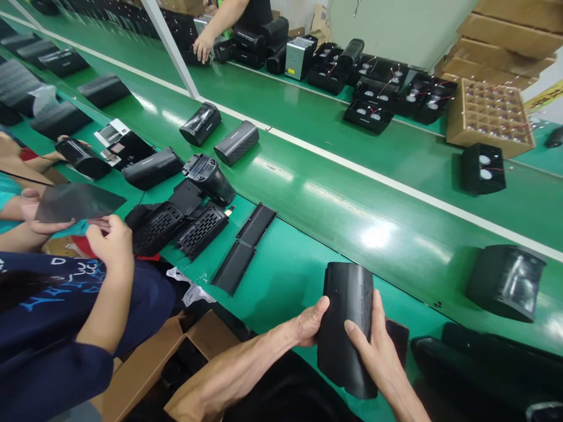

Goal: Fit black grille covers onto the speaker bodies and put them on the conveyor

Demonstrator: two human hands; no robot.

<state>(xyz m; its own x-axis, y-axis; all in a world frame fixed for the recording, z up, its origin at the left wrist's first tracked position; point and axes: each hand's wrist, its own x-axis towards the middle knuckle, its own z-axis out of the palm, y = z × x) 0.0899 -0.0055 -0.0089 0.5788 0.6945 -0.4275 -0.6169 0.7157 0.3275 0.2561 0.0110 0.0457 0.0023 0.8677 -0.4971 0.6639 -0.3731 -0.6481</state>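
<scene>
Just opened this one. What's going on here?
The camera wearer's left hand and right hand hold a black casing between them, the right thumb lying across its face. Two flat black panels lie on the green worktop to the left. Farther left, a co-worker in dark blue has a hand on a dark sheet. More black units stand along the green belt beyond.

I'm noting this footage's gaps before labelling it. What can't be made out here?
Head view:
Left hand: fingertips hidden behind the black casing.
Black casing: far side turned away.
Open cardboard box: contents lost in shadow.
Dark shape, lower right: cut off by the edge.
Partitioned carton: contents too small.
</scene>
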